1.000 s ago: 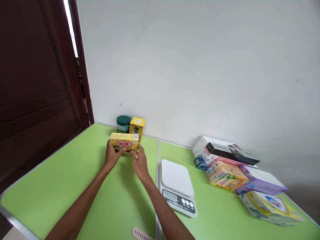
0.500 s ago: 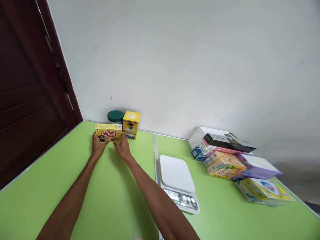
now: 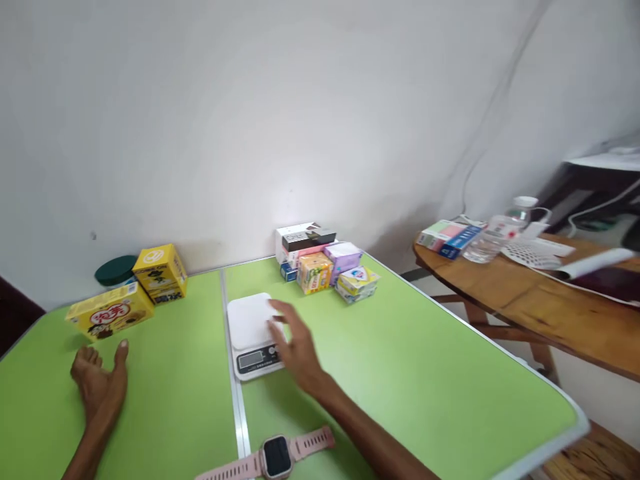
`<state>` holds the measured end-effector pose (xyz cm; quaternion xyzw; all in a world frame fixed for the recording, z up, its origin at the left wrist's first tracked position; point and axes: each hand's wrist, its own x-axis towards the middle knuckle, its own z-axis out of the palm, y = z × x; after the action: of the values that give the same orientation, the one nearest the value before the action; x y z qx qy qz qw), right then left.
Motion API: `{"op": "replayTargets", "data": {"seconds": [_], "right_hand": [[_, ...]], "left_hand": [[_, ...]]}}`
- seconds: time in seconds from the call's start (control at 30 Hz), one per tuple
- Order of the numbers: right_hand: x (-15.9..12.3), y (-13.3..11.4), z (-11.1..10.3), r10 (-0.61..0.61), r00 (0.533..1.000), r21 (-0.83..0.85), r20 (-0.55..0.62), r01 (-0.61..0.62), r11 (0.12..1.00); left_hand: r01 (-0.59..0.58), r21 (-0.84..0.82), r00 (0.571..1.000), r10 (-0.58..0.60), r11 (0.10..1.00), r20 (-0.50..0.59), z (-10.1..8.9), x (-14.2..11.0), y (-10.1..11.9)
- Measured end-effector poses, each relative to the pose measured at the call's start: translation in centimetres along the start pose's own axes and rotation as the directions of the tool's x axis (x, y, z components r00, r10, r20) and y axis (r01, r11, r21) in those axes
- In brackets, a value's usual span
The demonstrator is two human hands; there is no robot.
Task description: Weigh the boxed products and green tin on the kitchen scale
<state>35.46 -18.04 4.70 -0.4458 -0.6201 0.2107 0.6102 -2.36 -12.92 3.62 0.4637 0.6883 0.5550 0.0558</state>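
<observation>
The empty left hand (image 3: 103,387) spreads its thumb, puff box (image 3: 111,313) ahead. Spread right hand (image 3: 299,347): don't bump the kitchen scale (image 3: 250,323) below.

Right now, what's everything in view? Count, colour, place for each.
Table: one, green, foreground
Red-lettered carton: one, yellow, left
Round-logo box: one or two, yellow, beyond carton
Tub: one, green lid, behind carton
Digital scale: one, white, centre
Smartwatch: one, pink strap, near edge
Piled boxes and packs: several, mixed, far edge
Wooden table: one, brown, right
Bottle: at least one, clear, wooden table
Papers: unclear, white, wooden table
Flat cartons: several, mixed, wooden table
Blurred furniture: unclear, dark, right
Wall: one, grey, behind
Door: one, dark, left
Left hand: one, bare, before carton
Right hand: one, bare, at scale
</observation>
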Motion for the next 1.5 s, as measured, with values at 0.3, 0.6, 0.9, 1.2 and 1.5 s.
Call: {"op": "replayTargets", "data": {"seconds": [0.3,0.6,0.9,1.2,1.5], "right_hand": [[4.2,12.6,-21.2,0.263,0.720,-0.092,-0.642,-0.412,0.906],[8.3,15.0,-22.8,0.299,0.857,-0.038,-0.419,-0.345,0.938],[7.0,14.2,-22.9,0.207,0.924,-0.132,-0.323,-0.260,0.957],[0.8,8.4,-21.8,0.423,0.888,-0.039,-0.179,-0.436,0.899],[-1.6,5.1,-24.5,0.460,0.856,0.226,0.234,-0.508,0.831]], "left_hand": [[-0.081,-0.387,0.692,0.332,0.918,0.641,14.3,-19.3,21.1],[-0.008,-0.347,0.477,0.308,0.938,0.823,31.7,-24.2,26.0],[0.011,-0.436,0.477,0.378,0.900,0.793,33.4,-24.5,25.3],[0.014,-0.407,0.275,0.388,0.913,0.880,25.4,-23.5,23.7],[-0.061,-0.393,0.169,0.398,0.917,0.902,22.5,-22.3,23.7]]}}
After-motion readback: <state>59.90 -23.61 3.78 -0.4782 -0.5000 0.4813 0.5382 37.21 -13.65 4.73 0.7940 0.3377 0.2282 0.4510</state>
